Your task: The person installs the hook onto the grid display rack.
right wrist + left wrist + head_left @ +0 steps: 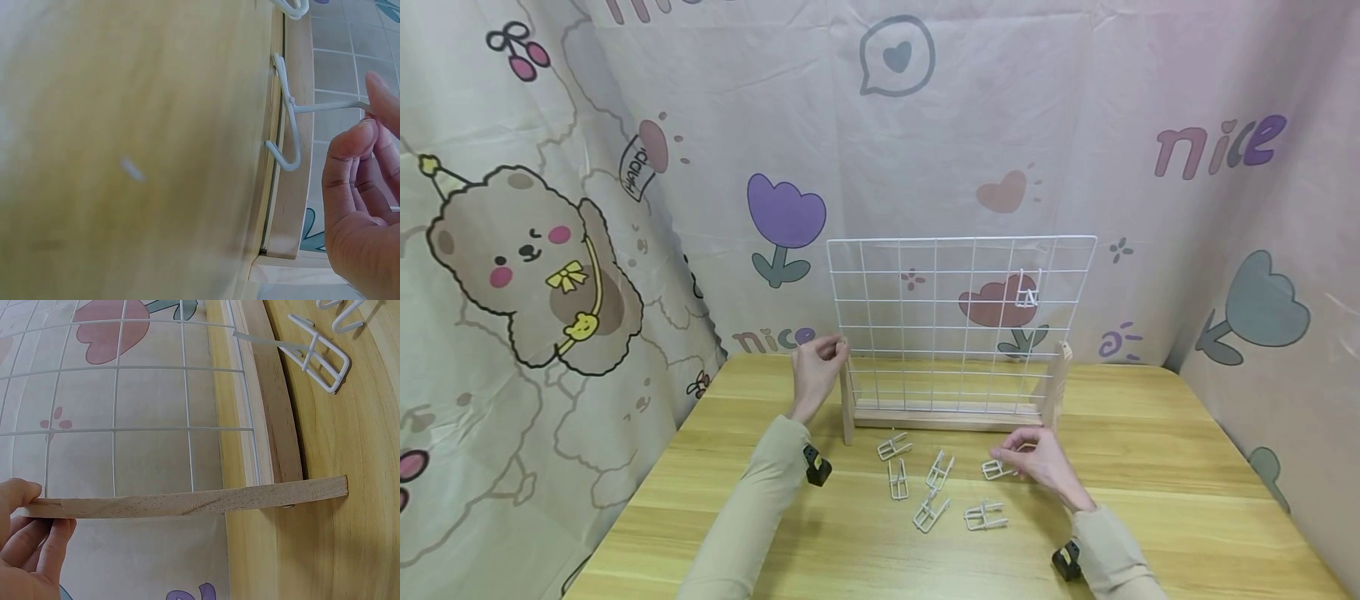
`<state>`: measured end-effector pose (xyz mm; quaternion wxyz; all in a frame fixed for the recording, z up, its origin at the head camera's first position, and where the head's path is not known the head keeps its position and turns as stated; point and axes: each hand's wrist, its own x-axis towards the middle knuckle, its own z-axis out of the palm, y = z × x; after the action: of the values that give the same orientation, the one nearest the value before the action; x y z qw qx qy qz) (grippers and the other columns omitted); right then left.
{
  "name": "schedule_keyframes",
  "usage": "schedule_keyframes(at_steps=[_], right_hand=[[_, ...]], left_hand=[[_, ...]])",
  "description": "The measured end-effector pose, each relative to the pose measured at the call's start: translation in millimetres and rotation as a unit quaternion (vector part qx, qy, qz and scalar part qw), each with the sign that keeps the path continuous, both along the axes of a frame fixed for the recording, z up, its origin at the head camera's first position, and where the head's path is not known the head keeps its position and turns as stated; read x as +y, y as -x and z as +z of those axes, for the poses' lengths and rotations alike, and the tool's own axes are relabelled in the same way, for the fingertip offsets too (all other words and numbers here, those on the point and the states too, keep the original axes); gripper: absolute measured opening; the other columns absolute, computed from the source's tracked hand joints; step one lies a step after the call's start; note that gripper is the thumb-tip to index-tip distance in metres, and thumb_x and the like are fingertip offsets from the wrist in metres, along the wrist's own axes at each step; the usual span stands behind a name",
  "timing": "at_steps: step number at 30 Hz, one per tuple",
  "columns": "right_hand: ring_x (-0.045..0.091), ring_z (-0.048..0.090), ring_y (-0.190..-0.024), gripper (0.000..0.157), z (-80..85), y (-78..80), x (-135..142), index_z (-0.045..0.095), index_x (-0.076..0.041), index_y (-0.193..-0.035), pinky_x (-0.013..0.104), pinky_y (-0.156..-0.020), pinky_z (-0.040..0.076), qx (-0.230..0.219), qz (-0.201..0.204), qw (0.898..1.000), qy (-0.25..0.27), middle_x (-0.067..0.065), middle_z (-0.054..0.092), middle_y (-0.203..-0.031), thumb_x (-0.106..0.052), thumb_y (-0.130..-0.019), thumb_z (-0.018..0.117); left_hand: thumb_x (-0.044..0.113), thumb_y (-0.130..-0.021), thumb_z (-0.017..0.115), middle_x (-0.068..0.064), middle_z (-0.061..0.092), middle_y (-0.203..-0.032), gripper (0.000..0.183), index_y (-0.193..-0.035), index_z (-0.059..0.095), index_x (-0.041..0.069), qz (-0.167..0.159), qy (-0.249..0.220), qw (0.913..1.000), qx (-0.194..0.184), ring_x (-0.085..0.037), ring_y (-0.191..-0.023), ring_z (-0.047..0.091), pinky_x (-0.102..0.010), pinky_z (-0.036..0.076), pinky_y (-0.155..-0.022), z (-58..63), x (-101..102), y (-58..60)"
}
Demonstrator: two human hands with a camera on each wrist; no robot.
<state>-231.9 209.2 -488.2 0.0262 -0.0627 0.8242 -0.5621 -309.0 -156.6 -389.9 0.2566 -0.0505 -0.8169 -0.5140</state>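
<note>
Wire grid (936, 301) stands upright at the centre of the frame, set in a wooden stand (947, 419) on the table (1150, 433). Left of centre, the left hand (816, 371) pinches the top of the stand's left upright (847, 392) between thumb and fingers. Lower right, the right hand (1037, 457) has thumb and fingertips together on one end of a white hook (997, 470) — whether it touches the tabletop, I cannot tell. One hung hook (1028, 297) is on the grid's upper right part; five loose hooks (898, 481) lie at lower centre. Progress looks early, I judge — one hook up, one in hand, five untouched.
</note>
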Motion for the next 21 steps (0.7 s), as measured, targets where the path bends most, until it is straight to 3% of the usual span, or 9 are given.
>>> schedule_keyframes(at_steps=[10,16,21], right_hand=[[0.005,0.047,-0.045,0.014,2.7,-0.6,1.4,0.072,0.007,-0.087,0.022,-0.04,0.044,0.082,0.005,0.997,-0.007,0.008,0.06,-0.059,-0.006,-0.084,0.078],[-0.003,0.046,-0.055,0.008,-1.1,1.5,4.8,0.074,0.006,-0.085,0.017,-0.047,0.041,0.154,0.002,0.987,-0.038,0.015,0.069,-0.07,-0.002,-0.086,0.075],[-0.004,0.045,-0.055,0.007,-3.3,2.0,6.6,0.073,0.008,-0.085,0.017,-0.046,0.04,0.171,0.015,0.985,-0.036,0.02,0.069,-0.073,0.001,-0.085,0.074]], left_hand=[[0.011,-0.092,0.071,-0.023,0.075,-0.11,0.026,-0.114,0.072,-0.003,0.001,-0.002,1.0,0.0,-0.034,-0.1,0.076,-0.041,0.063,-0.087,-2.0,0.0,1.8],[0.009,-0.092,0.071,-0.023,0.075,-0.111,0.026,-0.115,0.072,-0.003,-0.003,-0.005,1.0,0.004,-0.034,-0.101,0.075,-0.043,0.062,-0.088,-1.1,0.4,0.6],[0.008,-0.092,0.071,-0.024,0.074,-0.11,0.026,-0.115,0.072,-0.004,-0.002,-0.008,1.0,0.005,-0.035,-0.101,0.075,-0.043,0.062,-0.088,-1.1,0.8,0.5]])
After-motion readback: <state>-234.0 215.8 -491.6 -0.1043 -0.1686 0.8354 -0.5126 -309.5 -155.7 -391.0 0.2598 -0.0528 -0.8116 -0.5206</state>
